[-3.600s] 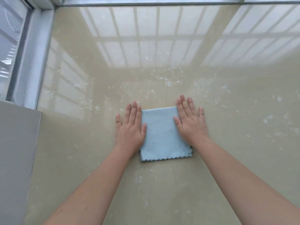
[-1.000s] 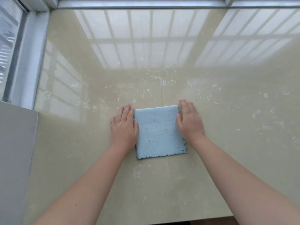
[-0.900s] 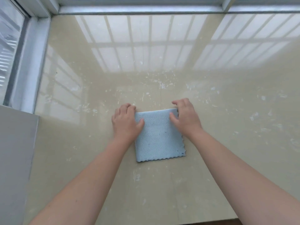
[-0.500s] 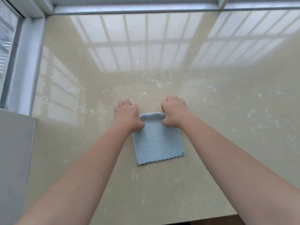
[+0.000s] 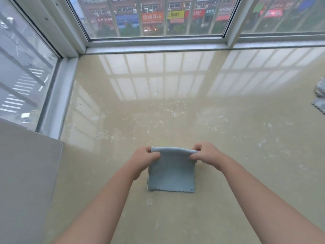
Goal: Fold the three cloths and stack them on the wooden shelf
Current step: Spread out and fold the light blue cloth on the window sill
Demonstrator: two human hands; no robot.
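Two hands hold one folded pale-blue cloth (image 5: 171, 173) by its far edge, near the middle of the glossy beige bench (image 5: 175, 217). The left hand (image 5: 143, 160) has its grip pinched on the far left corner, thumb against curled fingers. The right hand (image 5: 205, 154) pinches the far right corner the same way. The far edge is raised and rolled over between them, and the cloth slopes down toward its scalloped near edge. Whether that edge touches the bench cannot be told.

Well apart, at the right border, lie a crumpled grey cloth (image 5: 320, 88) and, just nearer, a pale cloth corner (image 5: 319, 105) with a wavy hem, both cut off by the frame. Window frames (image 5: 158, 41) close the far and left sides. A grey panel (image 5: 26, 173) stands near left.
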